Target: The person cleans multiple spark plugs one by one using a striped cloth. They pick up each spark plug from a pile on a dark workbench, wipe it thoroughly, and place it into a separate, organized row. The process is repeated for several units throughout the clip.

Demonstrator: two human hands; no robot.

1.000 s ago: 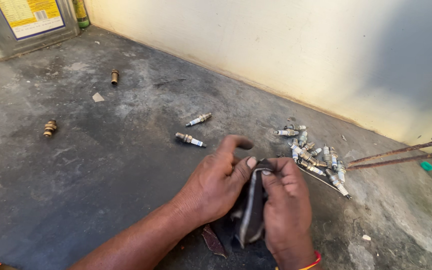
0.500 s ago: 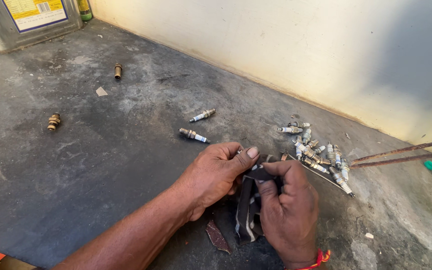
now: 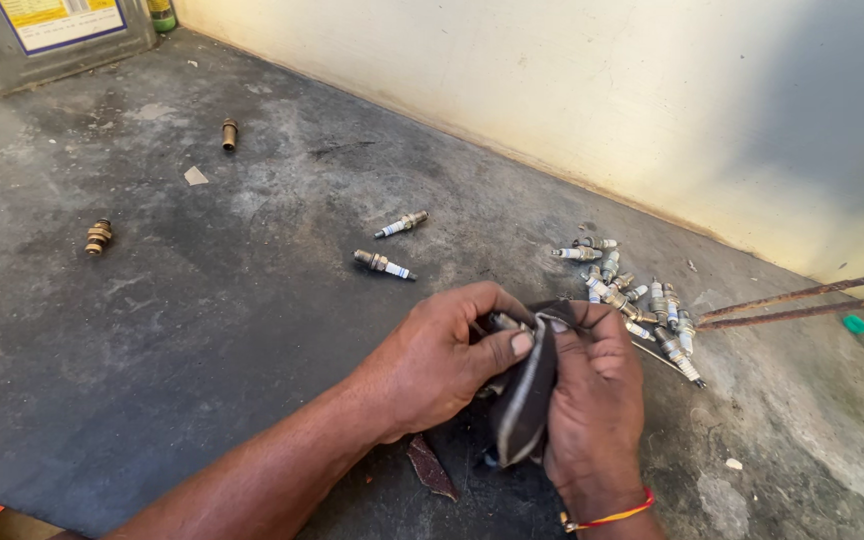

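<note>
Spark plug (image 3: 500, 322), wrapped in a dark rag (image 3: 524, 400), lies between both hands above the concrete floor (image 3: 202, 330). Left hand (image 3: 442, 360) pinches plug and rag; right hand (image 3: 592, 400) clasps the rag. Its axis appears to run left-right; which end leads cannot be told. A pile of plugs (image 3: 632, 295) lies right, two loose plugs (image 3: 392, 245) left; which are cleaned is unclear.

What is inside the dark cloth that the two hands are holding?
A small metal part, likely a spark plug, shows between the left hand thumb and the dark cloth. The right hand holds the cloth around it, so the rest is covered and cannot be seen.
</note>
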